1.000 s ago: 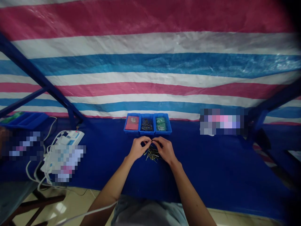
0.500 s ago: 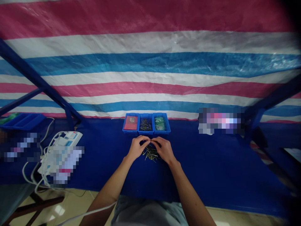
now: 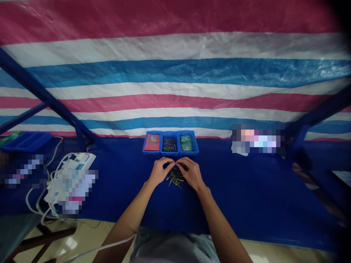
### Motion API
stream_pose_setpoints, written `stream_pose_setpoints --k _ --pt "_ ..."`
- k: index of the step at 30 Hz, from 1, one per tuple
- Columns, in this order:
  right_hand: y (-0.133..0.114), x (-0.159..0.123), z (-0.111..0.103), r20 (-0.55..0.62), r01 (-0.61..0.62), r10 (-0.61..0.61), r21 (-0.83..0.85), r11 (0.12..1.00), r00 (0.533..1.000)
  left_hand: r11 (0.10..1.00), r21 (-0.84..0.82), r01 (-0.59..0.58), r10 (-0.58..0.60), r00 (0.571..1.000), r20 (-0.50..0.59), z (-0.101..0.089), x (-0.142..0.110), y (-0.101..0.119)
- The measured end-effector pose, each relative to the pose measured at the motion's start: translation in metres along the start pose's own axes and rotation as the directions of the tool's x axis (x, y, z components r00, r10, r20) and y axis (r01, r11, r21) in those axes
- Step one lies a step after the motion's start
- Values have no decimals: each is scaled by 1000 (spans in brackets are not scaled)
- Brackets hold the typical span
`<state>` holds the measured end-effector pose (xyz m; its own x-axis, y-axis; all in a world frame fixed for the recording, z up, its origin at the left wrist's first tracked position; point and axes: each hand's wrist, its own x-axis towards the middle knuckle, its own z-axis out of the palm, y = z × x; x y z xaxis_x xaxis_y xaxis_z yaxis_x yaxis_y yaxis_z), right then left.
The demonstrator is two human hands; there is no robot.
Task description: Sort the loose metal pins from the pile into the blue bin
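My left hand (image 3: 159, 171) and my right hand (image 3: 192, 173) meet fingertip to fingertip above the table, each closed in a pinch. Whatever they pinch between them is too small to make out. Just below the fingers lies a loose pile of thin, brassy and dark metal pins (image 3: 175, 178), partly covered by the hands. Beyond the fingertips stand three blue bins joined in a row. The left bin (image 3: 151, 152) holds a red packet (image 3: 151, 143), the middle bin (image 3: 170, 153) dark thin metal pieces (image 3: 170, 144), and the right bin (image 3: 189, 152) small green-and-clear packets (image 3: 186, 143).
A white power strip (image 3: 87, 159) with tangled white cables lies on the blue table (image 3: 120, 175) at left, beside a blurred-out item. Farther left is a blue divided tray (image 3: 33, 141). Another blurred item sits at back right. Blue frame bars slant down on both sides before a striped sheet.
Both hands stay together over the pile, with only slight finger movement. The view has shifted a little. The bins and the pile stay where they were.
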<state>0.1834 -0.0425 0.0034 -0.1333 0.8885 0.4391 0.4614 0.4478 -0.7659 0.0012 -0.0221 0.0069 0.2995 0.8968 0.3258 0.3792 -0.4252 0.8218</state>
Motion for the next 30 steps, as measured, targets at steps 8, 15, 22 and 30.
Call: stream_pose_setpoints --k 8,15,22,30 --pt "1 0 3 -7 40 -41 -5 999 999 1000 4 -16 16 1000 -13 0 0 -1" --pt "-1 0 2 12 28 -27 -69 997 1000 999 23 -23 24 1000 -12 1 -1 0" --pt "0 -1 3 20 21 -18 -107 994 1000 999 27 -24 24 1000 -14 1 0 1" --pt "1 -1 2 50 19 -12 -133 991 999 999 43 -33 34 999 -23 2 -1 1"
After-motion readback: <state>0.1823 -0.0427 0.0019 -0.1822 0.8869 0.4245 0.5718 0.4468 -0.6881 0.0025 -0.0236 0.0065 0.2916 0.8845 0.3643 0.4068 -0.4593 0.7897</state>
